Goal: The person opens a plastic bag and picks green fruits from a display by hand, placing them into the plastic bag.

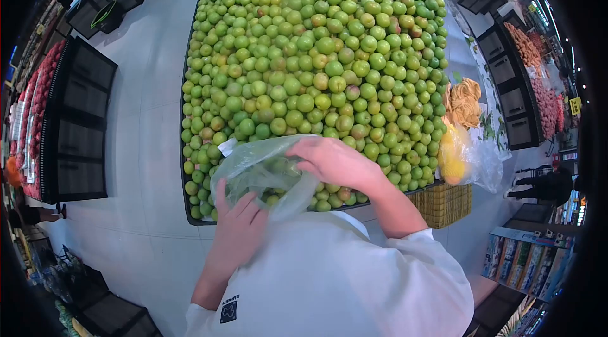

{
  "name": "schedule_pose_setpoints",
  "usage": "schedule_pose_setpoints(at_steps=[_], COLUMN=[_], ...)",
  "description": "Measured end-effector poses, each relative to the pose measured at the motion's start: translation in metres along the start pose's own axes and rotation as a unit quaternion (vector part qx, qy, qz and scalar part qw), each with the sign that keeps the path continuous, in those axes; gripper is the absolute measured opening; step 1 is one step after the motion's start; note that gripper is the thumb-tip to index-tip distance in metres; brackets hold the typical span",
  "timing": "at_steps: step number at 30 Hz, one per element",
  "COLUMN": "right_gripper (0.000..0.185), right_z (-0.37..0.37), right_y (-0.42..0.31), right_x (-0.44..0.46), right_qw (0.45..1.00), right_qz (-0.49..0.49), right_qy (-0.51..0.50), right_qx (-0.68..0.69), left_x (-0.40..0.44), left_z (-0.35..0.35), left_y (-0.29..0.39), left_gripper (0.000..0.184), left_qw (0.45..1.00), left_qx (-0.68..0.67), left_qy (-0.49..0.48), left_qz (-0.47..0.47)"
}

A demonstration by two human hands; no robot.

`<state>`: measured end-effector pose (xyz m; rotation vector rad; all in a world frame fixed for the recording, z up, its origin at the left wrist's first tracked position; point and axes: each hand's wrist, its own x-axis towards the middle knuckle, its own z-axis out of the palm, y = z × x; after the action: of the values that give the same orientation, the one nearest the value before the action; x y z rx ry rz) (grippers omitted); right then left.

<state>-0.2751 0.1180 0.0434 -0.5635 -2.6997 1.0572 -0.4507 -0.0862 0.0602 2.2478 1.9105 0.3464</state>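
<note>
A thin, clear plastic bag [259, 166] lies spread over the front left of a big heap of round green fruit [304, 65], some with a reddish blush, much like plums. My left hand [239, 230] grips the near left edge of the bag, thumb and fingers closed on the film. At the bag's right side, my right hand [335, 160] has its fingers curled in at the rim and pinching the film. Green fruit shows through the film; whether any of it is inside the bag, I cannot tell.
Right of the heap lie an orange-brown cloth [464, 103] and a clear bag with something yellow [453, 155]. A yellow woven crate [443, 205] stands below. Black display stands [79, 118] flank the aisles. A person in dark clothes [548, 185] is at far right.
</note>
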Motion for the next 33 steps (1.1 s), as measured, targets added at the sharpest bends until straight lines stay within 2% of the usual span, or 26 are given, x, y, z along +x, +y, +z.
schedule_pose_setpoints(at_steps=[1, 3, 5, 6, 7, 9, 11, 12, 13, 15, 16, 17, 19, 24, 27, 29, 31, 32, 33], right_gripper=[0.021, 0.018, 0.016, 0.017, 0.019, 0.025, 0.033, 0.043, 0.043, 0.05, 0.051, 0.051, 0.048, 0.041, 0.043, 0.044, 0.045, 0.043, 0.038], right_z=[-0.012, -0.041, -0.073, -0.088, -0.111, -0.149, -0.176, -0.186, -0.192, -0.199, -0.206, -0.21, -0.213, -0.211, -0.203, -0.2, -0.193, -0.186, -0.177], right_y=[0.005, 0.015, 0.035, 0.059, 0.083, 0.12, 0.163, 0.174, 0.184, 0.19, 0.187, 0.185, 0.177, 0.165, 0.17, 0.178, 0.161, 0.149, 0.143], right_x=[0.001, 0.009, 0.023, 0.035, 0.048, 0.066, 0.081, 0.085, 0.089, 0.097, 0.1, 0.102, 0.105, 0.107, 0.106, 0.104, 0.094, 0.088, 0.083], right_qw=[1.0, 0.991, 0.981, 0.956, 0.924, 0.858, 0.84, 0.861, 0.861, 0.894, 0.905, 0.906, 0.896, 0.885, 0.865, 0.852, 0.861, 0.868, 0.856], right_qz=[0.0, 0.011, -0.006, -0.018, -0.017, 0.028, 0.062, 0.095, 0.091, 0.124, 0.148, 0.146, 0.188, 0.179, 0.165, 0.102, 0.048, 0.047, 0.007], right_qy=[0.004, 0.001, 0.185, 0.294, 0.363, 0.438, 0.406, 0.344, 0.344, 0.196, 0.158, 0.155, 0.087, 0.066, 0.075, 0.147, 0.277, 0.346, 0.41], right_qx=[-0.004, 0.135, 0.059, -0.009, -0.119, -0.267, -0.354, -0.363, -0.364, -0.384, -0.365, -0.367, -0.394, -0.424, -0.467, -0.492, -0.423, -0.352, -0.315], left_x=[-0.004, -0.007, -0.006, -0.005, -0.005, -0.004, -0.004, -0.005, -0.005, -0.009, -0.01, -0.011, -0.015, -0.018, -0.021, -0.022, -0.021, -0.021, -0.022], left_z=[0.0, -0.008, -0.009, -0.007, -0.005, -0.002, -0.003, -0.006, -0.008, -0.005, -0.004, -0.004, -0.003, -0.006, -0.003, 0.0, 0.002, 0.004, 0.006], left_y=[0.0, 0.009, 0.013, 0.013, 0.013, 0.014, 0.015, 0.016, 0.016, 0.014, 0.013, 0.011, 0.01, 0.01, 0.006, 0.004, 0.001, -0.002, -0.005], left_gripper=[0.007, 0.007, 0.008, 0.008, 0.009, 0.008, 0.009, 0.013, 0.018, 0.021, 0.024, 0.024, 0.018, 0.018, 0.02, 0.022, 0.033, 0.033, 0.039], left_qw=[1.0, 0.999, 0.997, 0.995, 0.994, 0.993, 0.991, 0.99, 0.988, 0.987, 0.986, 0.986, 0.983, 0.967, 0.941, 0.921, 0.868, 0.868, 0.854], left_qx=[0.017, 0.009, 0.001, 0.003, 0.003, -0.001, -0.009, -0.036, -0.063, -0.058, -0.054, -0.055, -0.08, -0.131, -0.17, -0.195, -0.249, -0.25, -0.264], left_qy=[0.001, 0.04, 0.081, 0.095, 0.106, 0.12, 0.133, 0.135, 0.138, 0.147, 0.153, 0.155, 0.165, 0.213, 0.277, 0.313, 0.391, 0.389, 0.405], left_qz=[0.003, 0.002, -0.003, -0.007, -0.011, -0.017, -0.026, -0.033, -0.04, -0.038, -0.034, -0.037, -0.034, -0.056, -0.098, -0.127, -0.176, -0.181, -0.194])
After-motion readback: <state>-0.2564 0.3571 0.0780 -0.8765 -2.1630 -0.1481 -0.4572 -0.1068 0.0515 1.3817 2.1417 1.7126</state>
